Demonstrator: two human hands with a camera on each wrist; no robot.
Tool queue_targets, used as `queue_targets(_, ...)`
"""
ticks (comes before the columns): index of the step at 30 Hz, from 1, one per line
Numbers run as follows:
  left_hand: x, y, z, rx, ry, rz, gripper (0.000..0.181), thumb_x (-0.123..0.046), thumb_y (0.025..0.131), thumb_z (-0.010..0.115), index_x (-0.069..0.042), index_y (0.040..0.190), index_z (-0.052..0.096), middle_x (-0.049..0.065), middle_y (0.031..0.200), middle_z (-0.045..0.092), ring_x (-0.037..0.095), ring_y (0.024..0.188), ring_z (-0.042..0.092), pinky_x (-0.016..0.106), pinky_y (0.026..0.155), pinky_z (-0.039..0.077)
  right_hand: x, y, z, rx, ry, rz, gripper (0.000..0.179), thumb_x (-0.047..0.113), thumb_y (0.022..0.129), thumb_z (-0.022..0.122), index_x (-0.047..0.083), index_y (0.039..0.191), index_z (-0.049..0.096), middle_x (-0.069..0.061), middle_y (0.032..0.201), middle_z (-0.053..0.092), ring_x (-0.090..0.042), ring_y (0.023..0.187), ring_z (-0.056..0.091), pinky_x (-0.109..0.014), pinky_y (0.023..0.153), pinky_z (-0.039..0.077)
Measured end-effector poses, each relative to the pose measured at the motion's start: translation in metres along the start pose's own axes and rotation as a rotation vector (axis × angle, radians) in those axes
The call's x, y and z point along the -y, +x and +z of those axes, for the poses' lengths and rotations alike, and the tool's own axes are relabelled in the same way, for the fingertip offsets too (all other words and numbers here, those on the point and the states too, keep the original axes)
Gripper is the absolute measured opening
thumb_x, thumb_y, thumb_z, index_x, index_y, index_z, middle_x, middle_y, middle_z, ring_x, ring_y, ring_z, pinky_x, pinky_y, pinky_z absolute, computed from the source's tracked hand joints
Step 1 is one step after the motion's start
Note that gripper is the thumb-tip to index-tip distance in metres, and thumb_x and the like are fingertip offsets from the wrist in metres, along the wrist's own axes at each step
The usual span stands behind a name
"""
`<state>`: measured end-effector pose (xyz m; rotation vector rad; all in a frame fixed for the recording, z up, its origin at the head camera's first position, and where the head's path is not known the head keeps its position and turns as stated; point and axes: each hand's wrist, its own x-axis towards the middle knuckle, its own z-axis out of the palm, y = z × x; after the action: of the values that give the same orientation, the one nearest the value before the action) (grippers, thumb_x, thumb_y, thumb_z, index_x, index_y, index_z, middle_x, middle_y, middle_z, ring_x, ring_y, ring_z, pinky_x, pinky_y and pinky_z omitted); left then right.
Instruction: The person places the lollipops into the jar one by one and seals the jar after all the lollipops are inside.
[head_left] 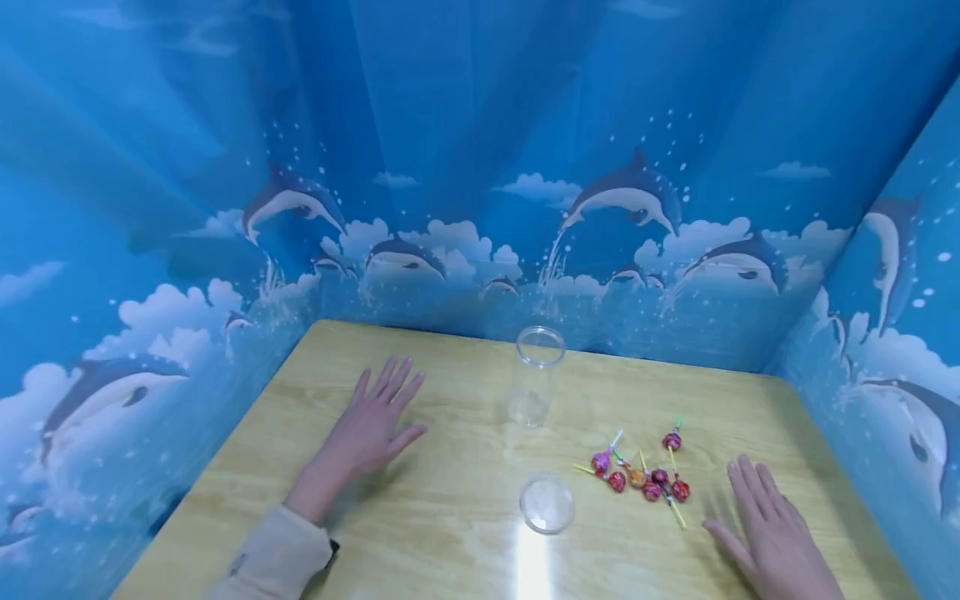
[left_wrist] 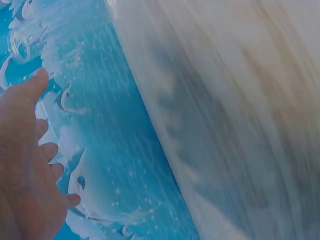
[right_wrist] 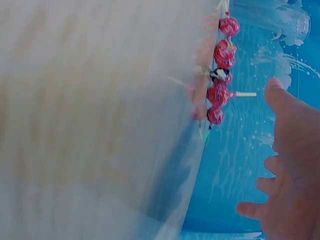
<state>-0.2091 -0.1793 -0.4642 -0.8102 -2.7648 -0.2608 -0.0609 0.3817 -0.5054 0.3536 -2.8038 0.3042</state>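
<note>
In the head view my left hand (head_left: 371, 427) is over the left part of the table, fingers spread and holding nothing. My right hand (head_left: 777, 533) is at the right side, its fingers straight and nothing in them. Between the hands, a clear plastic jar (head_left: 533, 383) stands upright without a lid. Nearer to me lies a round clear lid (head_left: 547, 504). Several wrapped lollipops (head_left: 652, 492) are loosely grouped to the left of my right hand. The right wrist view shows these lollipops (right_wrist: 224, 54) beyond the thumb, with the jar (right_wrist: 280, 22) behind them.
A light wood-grain table (head_left: 442, 500) carries everything. Blue curtains (head_left: 465, 167) printed with dolphins and clouds hang around its back, left and right sides. A bright light reflection falls on the tabletop below the lid.
</note>
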Motion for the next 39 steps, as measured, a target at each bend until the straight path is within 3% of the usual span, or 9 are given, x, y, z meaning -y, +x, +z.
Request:
queue_targets(12, -0.029, 0.031, 0.015, 0.016, -0.073, 0.062, 0.079, -0.047, 0.104, 0.059, -0.006, 0.163, 0.026, 0.014, 0.171, 0.012, 0.037, 0.157, 0.012, 0.059, 0.126, 0.012, 0.017, 0.007, 0.003, 0.022, 0.026, -0.020, 0.087, 0.034, 0.102, 0.066, -0.003, 0.162, 0.015, -0.019, 0.170, 0.005, -0.021, 0.156, -0.010, -0.030, 0.122, -0.014)
queue_targets(16, -0.040, 0.045, 0.019, -0.004, -0.153, 0.077, 0.077, -0.045, 0.106, 0.056, -0.002, 0.162, 0.026, 0.015, 0.170, 0.014, 0.038, 0.156, 0.016, 0.054, 0.127, 0.013, 0.019, 0.007, 0.004, 0.055, 0.055, 0.027, 0.085, 0.035, 0.101, 0.066, -0.007, 0.160, 0.021, -0.031, 0.165, 0.017, -0.037, 0.157, 0.002, -0.060, 0.124, 0.003)
queue_targets(19, -0.048, 0.054, 0.022, -0.032, -0.226, 0.072, 0.077, -0.041, 0.105, 0.058, 0.000, 0.161, 0.026, 0.017, 0.169, 0.019, 0.038, 0.155, 0.021, 0.050, 0.127, 0.017, 0.021, 0.007, 0.004, 0.079, 0.075, 0.055, 0.082, 0.035, 0.100, 0.069, -0.012, 0.155, 0.031, -0.037, 0.157, 0.031, -0.054, 0.147, 0.024, -0.075, 0.112, 0.025)
queue_targets(22, -0.056, 0.063, 0.025, -0.043, -0.290, 0.042, 0.077, -0.041, 0.106, 0.058, -0.001, 0.162, 0.025, 0.015, 0.169, 0.022, 0.034, 0.155, 0.023, 0.046, 0.126, 0.020, 0.023, 0.009, 0.005, 0.094, 0.068, 0.059, 0.078, 0.035, 0.098, 0.072, -0.017, 0.147, 0.041, -0.039, 0.147, 0.041, -0.057, 0.131, 0.042, -0.073, 0.104, 0.037)
queue_targets(29, -0.073, 0.083, 0.028, -0.051, -0.457, -0.082, 0.079, -0.051, 0.106, 0.053, -0.013, 0.166, 0.019, 0.010, 0.169, 0.024, 0.030, 0.154, 0.027, 0.049, 0.124, 0.026, 0.032, 0.013, 0.005, 0.079, 0.038, 0.060, 0.056, 0.032, 0.095, 0.076, -0.013, 0.126, 0.063, -0.033, 0.124, 0.061, -0.052, 0.114, 0.058, -0.067, 0.094, 0.049)
queue_targets(34, -0.084, 0.096, 0.031, -0.074, -0.599, -0.112, 0.078, -0.049, 0.105, 0.056, -0.015, 0.165, 0.021, 0.009, 0.169, 0.025, 0.028, 0.154, 0.027, 0.052, 0.123, 0.027, 0.037, 0.014, 0.005, 0.077, 0.056, 0.104, 0.035, 0.029, 0.092, 0.079, -0.003, 0.105, 0.071, -0.018, 0.100, 0.070, -0.040, 0.095, 0.068, -0.060, 0.085, 0.056)
queue_targets(39, -0.094, 0.109, 0.036, -0.091, -0.742, -0.109, 0.082, -0.046, 0.103, 0.062, -0.013, 0.165, 0.021, 0.010, 0.167, 0.029, 0.029, 0.151, 0.032, 0.053, 0.121, 0.032, 0.041, 0.016, 0.007, 0.093, 0.086, 0.135, 0.022, 0.026, 0.089, 0.082, 0.008, 0.088, 0.071, 0.001, 0.081, 0.067, -0.021, 0.073, 0.066, -0.047, 0.069, 0.059)
